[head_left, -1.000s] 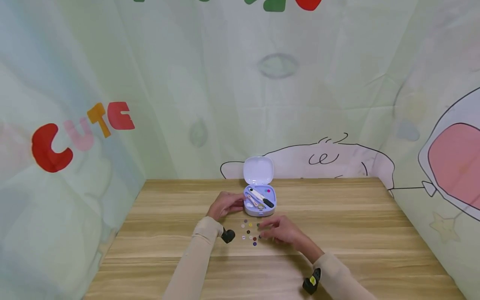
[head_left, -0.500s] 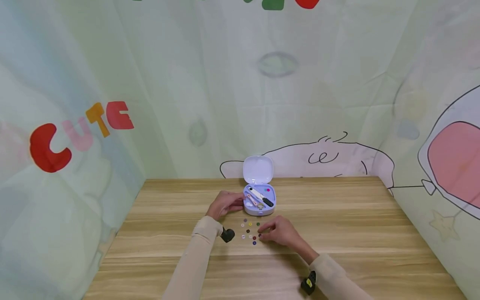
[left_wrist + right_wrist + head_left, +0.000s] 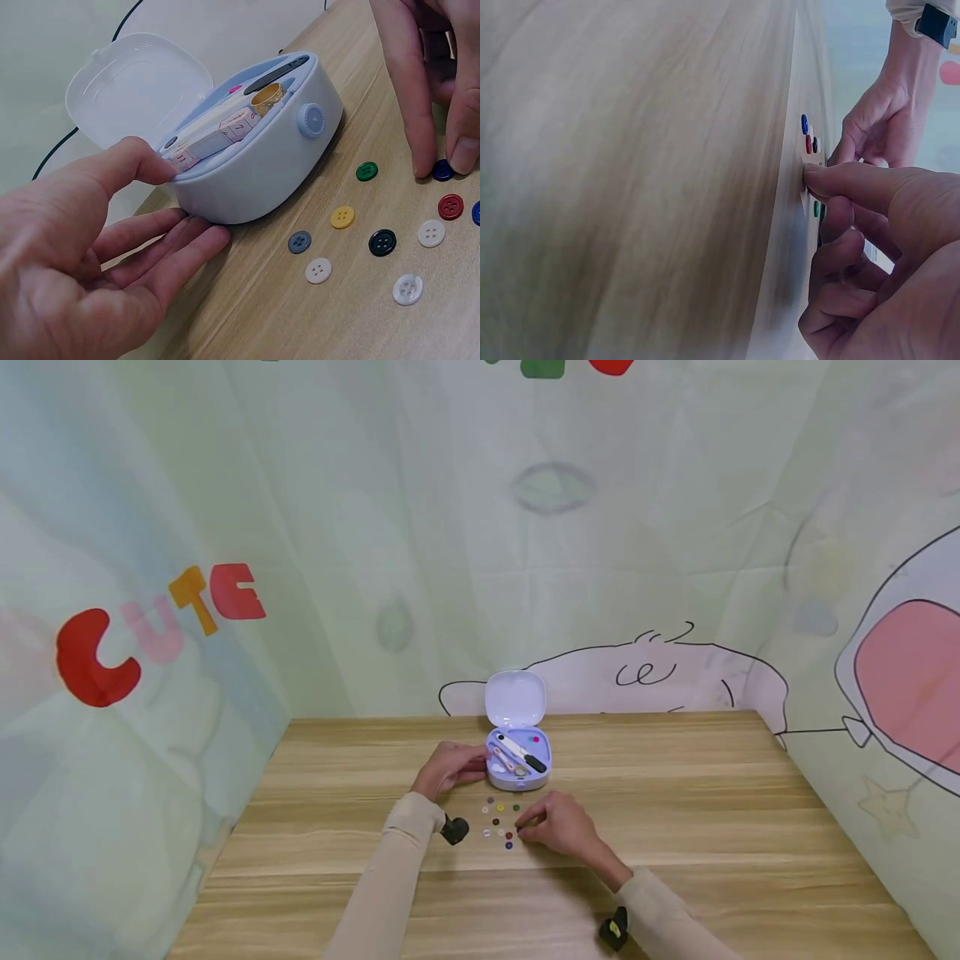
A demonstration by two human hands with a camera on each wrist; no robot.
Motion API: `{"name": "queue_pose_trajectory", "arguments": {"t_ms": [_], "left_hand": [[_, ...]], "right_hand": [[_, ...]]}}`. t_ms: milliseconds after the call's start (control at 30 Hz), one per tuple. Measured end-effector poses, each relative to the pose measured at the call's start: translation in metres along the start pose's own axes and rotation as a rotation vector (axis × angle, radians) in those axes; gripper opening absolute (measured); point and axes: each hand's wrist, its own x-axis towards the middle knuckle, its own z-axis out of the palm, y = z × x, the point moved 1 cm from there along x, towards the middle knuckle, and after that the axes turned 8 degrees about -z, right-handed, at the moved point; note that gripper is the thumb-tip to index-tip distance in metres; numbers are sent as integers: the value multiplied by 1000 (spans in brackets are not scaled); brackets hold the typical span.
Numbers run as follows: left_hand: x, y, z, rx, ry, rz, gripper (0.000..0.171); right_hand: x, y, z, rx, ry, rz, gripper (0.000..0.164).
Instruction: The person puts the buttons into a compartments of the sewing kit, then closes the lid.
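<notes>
A white-and-lilac sewing box (image 3: pixel 519 783) stands with its lid (image 3: pixel 139 90) raised at the back of the table. My left hand (image 3: pixel 452 767) holds its left side, thumb over the rim and the other fingers low against the wall. Inside lie a tape measure (image 3: pixel 238 124), a gold thimble (image 3: pixel 268 98) and a black-handled tool (image 3: pixel 536 765). In front of the box, my right hand (image 3: pixel 562 825) pinches a dark blue button (image 3: pixel 443 170) at the tabletop between thumb and index finger. Beside its fingertips lie a red button (image 3: pixel 451 207) and a green button (image 3: pixel 367 171).
Several more loose buttons are scattered on the wooden table (image 3: pixel 675 793), among them a yellow one (image 3: pixel 343 217), a black one (image 3: pixel 382 242), a grey one (image 3: pixel 299 241) and a clear one (image 3: pixel 408 289). A printed curtain (image 3: pixel 375 527) hangs behind the table.
My right hand has come down a little toward the dark blue button, and its thumb and index finger have closed together on it. The left hand stays on the box.
</notes>
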Motion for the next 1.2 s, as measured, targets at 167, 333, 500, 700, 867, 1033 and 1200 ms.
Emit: {"name": "queue_pose_trajectory", "arguments": {"t_ms": [167,333,500,700,867,1033,1200], "left_hand": [[0,1,0,-7,1,-2,31],[1,0,0,-1,6,-6,32],[3,0,0,1,9,-8,32],[3,-1,0,-16,-4,1,30],[2,-1,0,-20,-9,9,31],[3,-1,0,-20,-13,8,32],[2,-1,0,-21,-4,3,32]], "right_hand": [[0,0,1,-8,11,-13,13],[0,-1,0,-25,-7,-2,11],[0,-2,0,-31,-17,-8,11],[1,-1,1,-15,-28,3,12],[1,-1,1,-3,-33,12,13],[0,-3,1,-3,-29,4,14],[-1,-3,1,12,-43,-5,13]]}}
